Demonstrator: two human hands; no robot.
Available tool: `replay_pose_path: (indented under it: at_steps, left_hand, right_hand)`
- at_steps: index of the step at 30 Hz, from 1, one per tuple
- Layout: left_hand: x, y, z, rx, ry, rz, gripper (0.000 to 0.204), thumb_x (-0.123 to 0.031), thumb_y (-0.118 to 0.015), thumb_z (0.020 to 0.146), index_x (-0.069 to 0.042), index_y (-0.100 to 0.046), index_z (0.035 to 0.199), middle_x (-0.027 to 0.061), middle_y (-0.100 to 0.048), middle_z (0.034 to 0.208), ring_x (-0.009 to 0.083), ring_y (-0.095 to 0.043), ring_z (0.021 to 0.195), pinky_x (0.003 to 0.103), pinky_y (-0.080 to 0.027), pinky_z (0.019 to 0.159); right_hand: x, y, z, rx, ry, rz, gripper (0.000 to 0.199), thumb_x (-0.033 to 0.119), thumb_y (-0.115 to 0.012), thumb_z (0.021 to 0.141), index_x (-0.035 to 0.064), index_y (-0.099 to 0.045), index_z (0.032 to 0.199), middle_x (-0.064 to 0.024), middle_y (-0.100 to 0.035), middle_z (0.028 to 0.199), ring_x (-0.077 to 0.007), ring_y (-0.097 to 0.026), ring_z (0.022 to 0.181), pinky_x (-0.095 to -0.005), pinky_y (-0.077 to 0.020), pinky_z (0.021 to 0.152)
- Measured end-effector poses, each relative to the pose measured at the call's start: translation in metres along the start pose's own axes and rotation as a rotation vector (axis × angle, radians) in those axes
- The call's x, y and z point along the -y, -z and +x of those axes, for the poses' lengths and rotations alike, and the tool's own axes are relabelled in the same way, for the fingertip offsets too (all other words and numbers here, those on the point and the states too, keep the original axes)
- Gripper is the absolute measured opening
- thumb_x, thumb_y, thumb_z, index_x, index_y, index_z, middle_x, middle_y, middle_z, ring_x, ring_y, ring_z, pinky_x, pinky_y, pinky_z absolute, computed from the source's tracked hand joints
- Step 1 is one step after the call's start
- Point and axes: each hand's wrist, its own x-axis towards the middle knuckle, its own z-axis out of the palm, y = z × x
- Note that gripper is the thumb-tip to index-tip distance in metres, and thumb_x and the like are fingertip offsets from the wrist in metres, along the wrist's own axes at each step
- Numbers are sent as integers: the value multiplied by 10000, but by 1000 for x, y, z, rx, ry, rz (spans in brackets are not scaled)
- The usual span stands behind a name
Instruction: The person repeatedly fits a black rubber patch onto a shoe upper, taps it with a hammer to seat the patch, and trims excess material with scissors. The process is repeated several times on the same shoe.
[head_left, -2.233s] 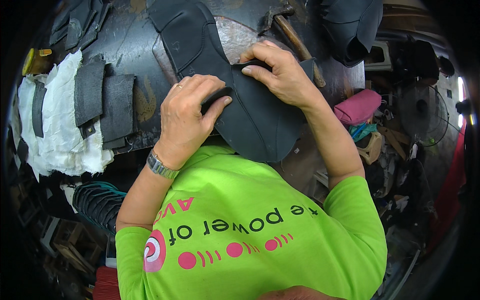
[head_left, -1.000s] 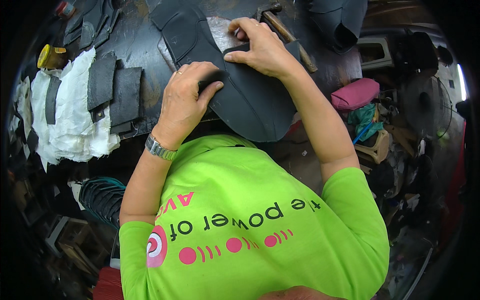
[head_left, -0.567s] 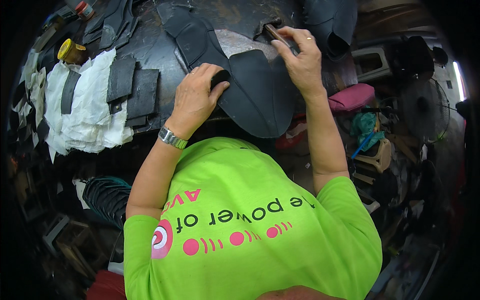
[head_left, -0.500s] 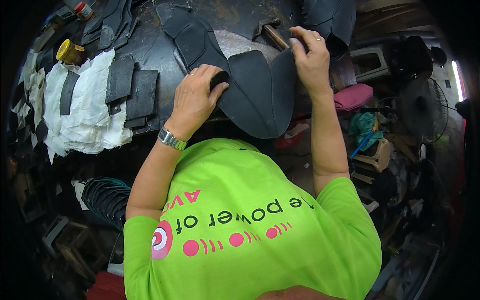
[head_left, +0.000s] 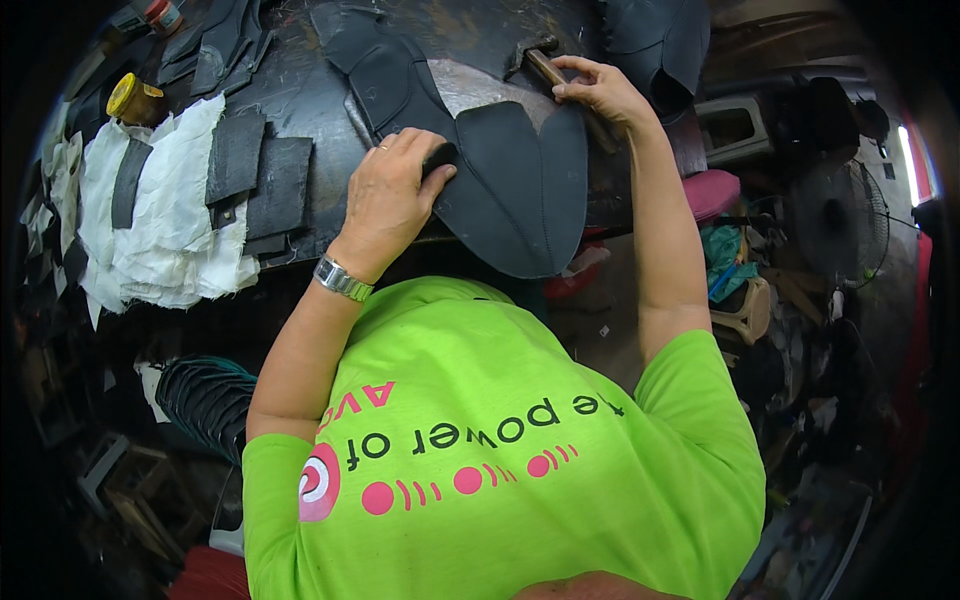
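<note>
Workshop clutter around the counter (head_left: 305,85), left and right.
At left, rumpled white cloth (head_left: 170,205) hangs past the near edge, with dark rectangular pieces (head_left: 281,185) along its right side; a yellow-lidded jar (head_left: 136,100) stands just beyond, a small red-and-white container (head_left: 162,16) farther back. Low at left sits a bundle of dark pieces (head_left: 205,408); at right, a pink bundle (head_left: 714,194), teal plastic (head_left: 720,258) and a fan (head_left: 843,222).

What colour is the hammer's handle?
The hammer's handle is brown; the head view shows it best.
</note>
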Motion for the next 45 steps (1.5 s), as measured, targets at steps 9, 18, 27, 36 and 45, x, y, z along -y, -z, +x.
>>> replay_pose_path:
  at_steps: [9,18,27,36,45]
  left_hand:
    - [0,0,0,-12,5,-11,255,-159,-749,875,-63,-641,1085,98,-662,1021,333,-649,963,410,-517,821]
    - [0,-4,0,-1,7,-21,250,-159,-756,857,-62,-655,1064,87,-636,1065,309,-631,970,416,-507,840]
    - [2,-6,-5,-30,43,-24,307,-176,-770,859,-54,-645,1112,105,-578,1141,334,-629,973,435,-514,848]
    - [4,-6,-4,-36,12,-37,313,-160,-767,861,-29,-623,1106,129,-602,1124,358,-626,1006,438,-508,853]
    - [3,-8,-5,-40,48,-71,270,-141,-777,860,-25,-648,1066,129,-591,1107,362,-627,998,426,-510,849]
  right_hand:
    - [76,-18,-65,-357,231,27,321,204,-565,1026,66,-632,1308,-32,-639,756,-76,-600,707,-261,-506,673]
    - [84,-79,-103,3,148,-214,299,279,-530,1057,105,-632,1277,-160,-662,851,-362,-616,777,-422,-490,709]
    - [121,-65,-120,-291,178,386,418,310,-563,1066,59,-590,1399,5,-574,701,-57,-491,534,-259,-431,509]
    - [98,-72,-137,-108,76,51,323,291,-538,1058,64,-620,1273,-191,-691,864,-340,-640,686,-384,-529,707]
    - [77,-44,-130,-85,59,-143,299,270,-623,1013,61,-677,1220,-186,-719,918,-279,-705,816,-341,-531,778]
